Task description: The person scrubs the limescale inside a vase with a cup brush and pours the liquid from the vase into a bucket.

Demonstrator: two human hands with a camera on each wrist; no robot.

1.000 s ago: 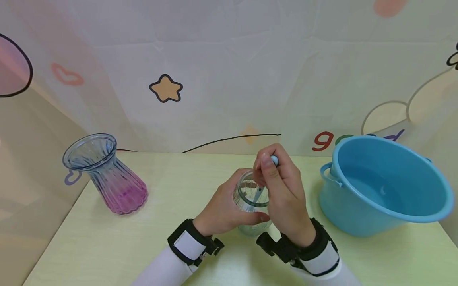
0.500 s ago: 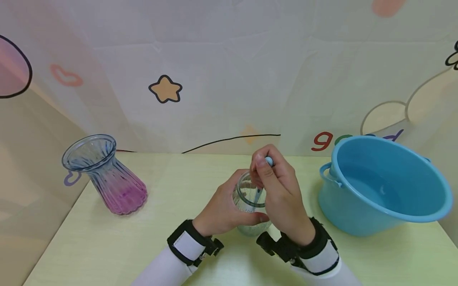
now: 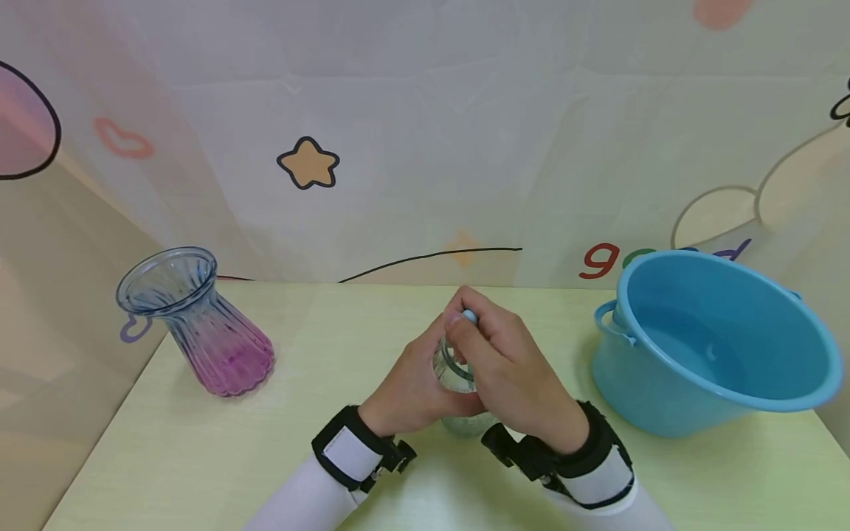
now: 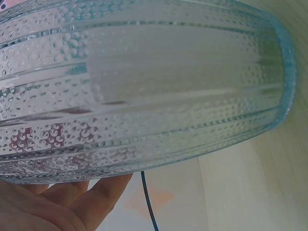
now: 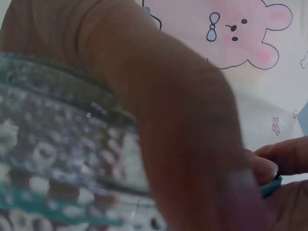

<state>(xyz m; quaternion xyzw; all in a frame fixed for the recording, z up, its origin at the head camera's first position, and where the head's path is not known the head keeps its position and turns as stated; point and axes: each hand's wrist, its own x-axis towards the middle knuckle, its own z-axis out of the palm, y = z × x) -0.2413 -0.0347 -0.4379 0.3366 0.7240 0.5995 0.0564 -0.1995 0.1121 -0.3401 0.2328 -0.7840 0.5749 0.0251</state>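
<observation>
My left hand (image 3: pixel 418 387) grips a clear glass jar (image 3: pixel 454 376), its fingers and thumb round the wall. In the left wrist view the jar (image 4: pixel 168 96) has raised dots and lengthwise ribs, with fingers (image 4: pixel 94 202) behind it. Right at the jar's mouth, my right hand (image 3: pixel 511 361) pinches a slim stick with a rounded light blue end (image 3: pixel 469 316). Its lower part is hidden by the hand and the jar. The right wrist view has the blue-green handle (image 5: pixel 272 186) between fingertips, with a large blurred thumb (image 5: pixel 187 120) across the jar (image 5: pixel 62 144).
A ribbed glass vase (image 3: pixel 229 346), blue at the top and pink below, stands at the left of the pale table (image 3: pixel 319 339). On the right is a light blue bucket (image 3: pixel 664 383) with a handle. A printed cloth (image 3: pixel 425 147) hangs behind the table.
My right hand has moved left and down, bringing the stick's blue end lower over the jar's mouth. The left hand and the jar have stayed in place.
</observation>
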